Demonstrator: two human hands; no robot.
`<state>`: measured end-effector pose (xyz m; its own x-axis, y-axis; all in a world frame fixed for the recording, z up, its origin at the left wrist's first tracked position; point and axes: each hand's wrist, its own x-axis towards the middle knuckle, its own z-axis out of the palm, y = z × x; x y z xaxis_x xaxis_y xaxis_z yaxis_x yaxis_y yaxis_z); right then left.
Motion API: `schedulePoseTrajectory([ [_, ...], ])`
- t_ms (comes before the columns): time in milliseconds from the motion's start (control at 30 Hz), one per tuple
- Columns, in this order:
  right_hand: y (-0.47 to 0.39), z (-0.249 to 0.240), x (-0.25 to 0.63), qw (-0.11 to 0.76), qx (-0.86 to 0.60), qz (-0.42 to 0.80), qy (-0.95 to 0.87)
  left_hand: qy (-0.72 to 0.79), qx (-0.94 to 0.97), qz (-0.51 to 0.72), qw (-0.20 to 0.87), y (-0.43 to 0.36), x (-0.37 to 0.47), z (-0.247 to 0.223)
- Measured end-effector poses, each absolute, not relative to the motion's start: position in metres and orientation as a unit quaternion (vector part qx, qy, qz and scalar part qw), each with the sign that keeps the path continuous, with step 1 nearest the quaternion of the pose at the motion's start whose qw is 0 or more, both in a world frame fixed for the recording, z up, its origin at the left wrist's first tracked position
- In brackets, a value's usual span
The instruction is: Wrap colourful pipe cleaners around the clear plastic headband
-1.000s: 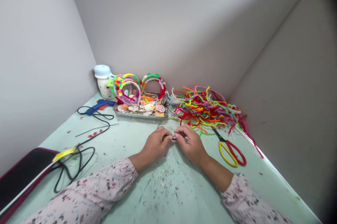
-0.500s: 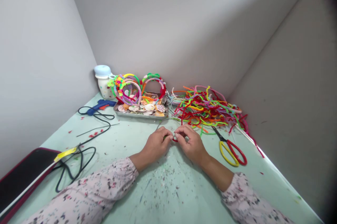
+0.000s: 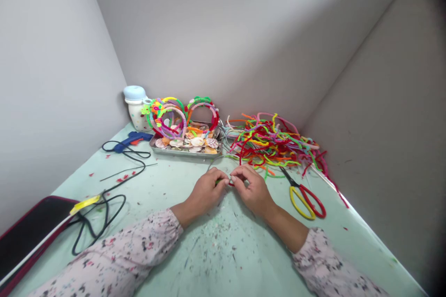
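Observation:
My left hand point(image 3: 208, 191) and my right hand point(image 3: 253, 190) meet fingertip to fingertip over the middle of the table. Both are pinched on a small red fuzzy piece point(image 3: 231, 184), which shows only between the fingertips; a bit of green peeks out at my left fingers. A thin grey wire loop point(image 3: 223, 156) lies just behind the hands, and whether it joins the red piece I cannot tell. Red and yellow handled scissors point(image 3: 307, 199) lie to the right of my right hand. A tangled pile of coloured pipe cleaners point(image 3: 275, 141) is behind it.
A metal tray point(image 3: 184, 152) holds shells, with fuzzy coloured headbands point(image 3: 172, 122) on it. Further left are a white jar with blue lid point(image 3: 137, 108), a blue glue gun point(image 3: 128, 141), black cable point(image 3: 104, 213) and a black case point(image 3: 33, 227). Walls enclose the table point(image 3: 216, 260).

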<state>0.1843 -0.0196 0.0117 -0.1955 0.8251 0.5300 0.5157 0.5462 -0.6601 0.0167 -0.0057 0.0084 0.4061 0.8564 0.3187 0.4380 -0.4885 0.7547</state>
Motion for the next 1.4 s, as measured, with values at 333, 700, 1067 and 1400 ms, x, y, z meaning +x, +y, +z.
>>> schedulePoseTrajectory([
  [333, -0.0186, 0.0105, 0.1838, 0.462, -0.449, 0.165, -0.747, 0.403, 0.779, 0.361, 0.316, -0.0066, 0.0157, 0.0127],
  [700, -0.0200, 0.0097, 0.1838, 0.467, -0.448, 0.177, -0.742, 0.400, 0.799, 0.342, 0.292, -0.0060, 0.0157, 0.0114],
  [1067, -0.0195, 0.0108, 0.1834, 0.477, -0.454, 0.154, -0.737, 0.409, 0.773, 0.374, 0.309, -0.0086, 0.0157, 0.0133],
  [1400, -0.0187, 0.0104, 0.1836, 0.523, -0.469, 0.122, -0.701, 0.432, 0.748, 0.408, 0.294, -0.0062, 0.0159, 0.0074],
])
